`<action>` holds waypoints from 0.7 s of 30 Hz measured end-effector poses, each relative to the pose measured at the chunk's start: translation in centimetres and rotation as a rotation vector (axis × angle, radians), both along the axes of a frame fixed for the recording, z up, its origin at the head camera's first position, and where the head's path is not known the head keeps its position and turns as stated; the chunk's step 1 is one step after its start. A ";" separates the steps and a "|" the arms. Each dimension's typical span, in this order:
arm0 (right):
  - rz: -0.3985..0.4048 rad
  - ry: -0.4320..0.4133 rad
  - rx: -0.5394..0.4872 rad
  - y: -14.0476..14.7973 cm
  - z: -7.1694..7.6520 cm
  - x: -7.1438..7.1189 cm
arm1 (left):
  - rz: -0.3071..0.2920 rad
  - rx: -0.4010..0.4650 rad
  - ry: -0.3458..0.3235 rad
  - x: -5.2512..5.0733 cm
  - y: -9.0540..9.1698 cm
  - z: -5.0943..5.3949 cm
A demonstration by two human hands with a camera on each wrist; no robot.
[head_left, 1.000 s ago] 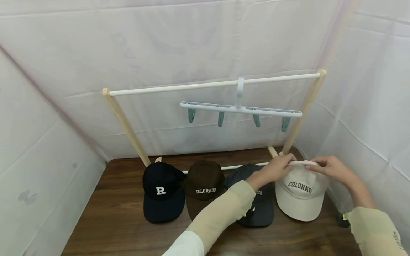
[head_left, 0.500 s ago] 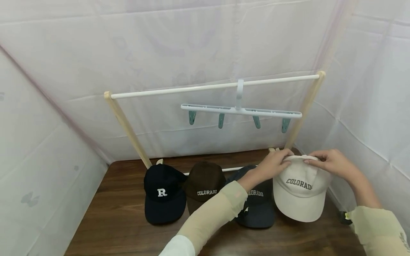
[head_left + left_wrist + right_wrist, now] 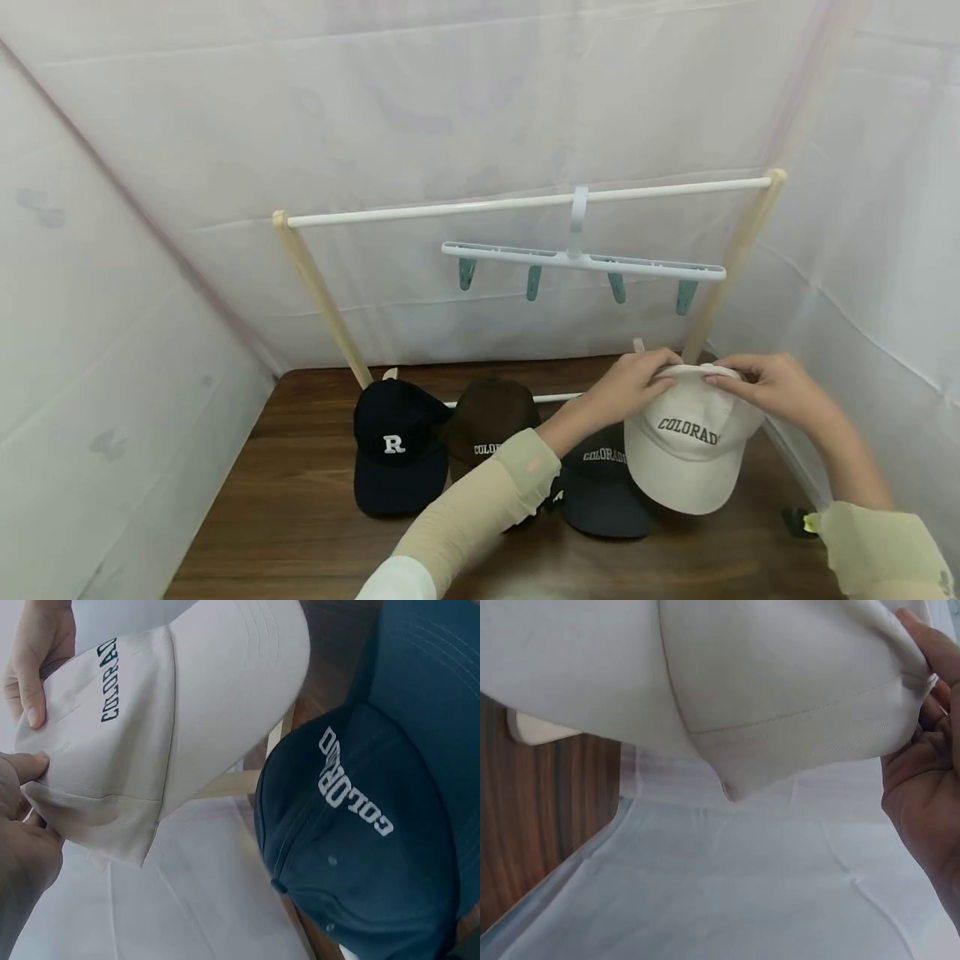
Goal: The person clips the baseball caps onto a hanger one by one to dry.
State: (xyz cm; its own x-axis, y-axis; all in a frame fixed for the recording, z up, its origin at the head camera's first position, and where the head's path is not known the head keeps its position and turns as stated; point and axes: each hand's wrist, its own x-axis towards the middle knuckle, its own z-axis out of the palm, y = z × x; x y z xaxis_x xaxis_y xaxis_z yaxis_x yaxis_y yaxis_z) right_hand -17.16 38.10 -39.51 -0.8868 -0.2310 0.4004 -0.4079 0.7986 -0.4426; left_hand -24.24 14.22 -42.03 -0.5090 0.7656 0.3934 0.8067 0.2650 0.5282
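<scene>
Head view: your left hand (image 3: 627, 387) and right hand (image 3: 778, 388) are pinching the white cap (image 3: 684, 467), apparently holding it up; moving it is likely demanding matched grips.

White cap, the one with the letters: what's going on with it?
A person is holding the white cap up with both hands: the left hand and the right hand pinch its upper edge, and its brim points down. Three darker caps sit in a row to its left on the table: a navy cap, a brown cap and a dark grey cap. Behind, a hanger hangs from a white bar, and its four clips hold no caps.
</scene>
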 end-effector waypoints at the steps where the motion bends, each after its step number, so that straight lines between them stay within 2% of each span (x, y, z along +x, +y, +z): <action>1: 0.008 0.020 0.000 -0.3 0.0 0.0 | 0.006 0.001 0.002 0.1 -0.2 0.1; 11: 0.002 0.046 0.006 -1.8 0.4 0.3 | 0.011 0.024 0.041 0.6 -1.7 0.6; 21: -0.001 0.011 -0.040 -3.2 0.7 0.4 | 0.028 0.028 0.059 1.1 -3.2 1.0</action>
